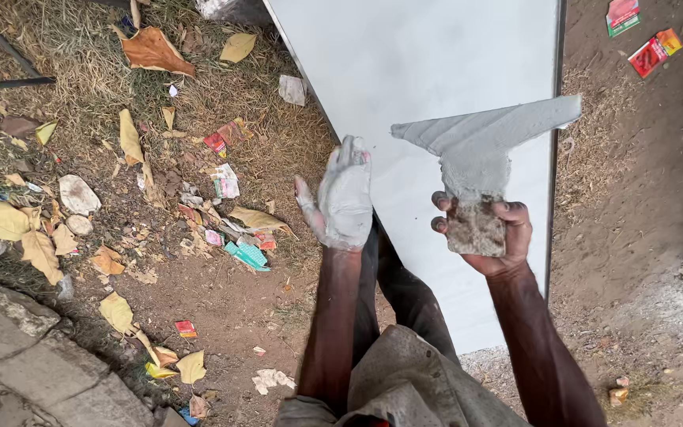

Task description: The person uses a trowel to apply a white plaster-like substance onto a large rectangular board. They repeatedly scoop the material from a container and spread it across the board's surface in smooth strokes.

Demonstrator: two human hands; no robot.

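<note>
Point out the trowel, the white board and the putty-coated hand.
trowel (484, 138), head view, on its putty-covered blade.
white board (405, 55), head view, on its bare face.
left hand (344, 198), head view, on its coated back.

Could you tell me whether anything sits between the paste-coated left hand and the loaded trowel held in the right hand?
Nothing visible does. The left hand, open and coated in grey paste, is beside the trowel that the right hand grips by its handle; only the bare white board shows behind the gap.
</note>
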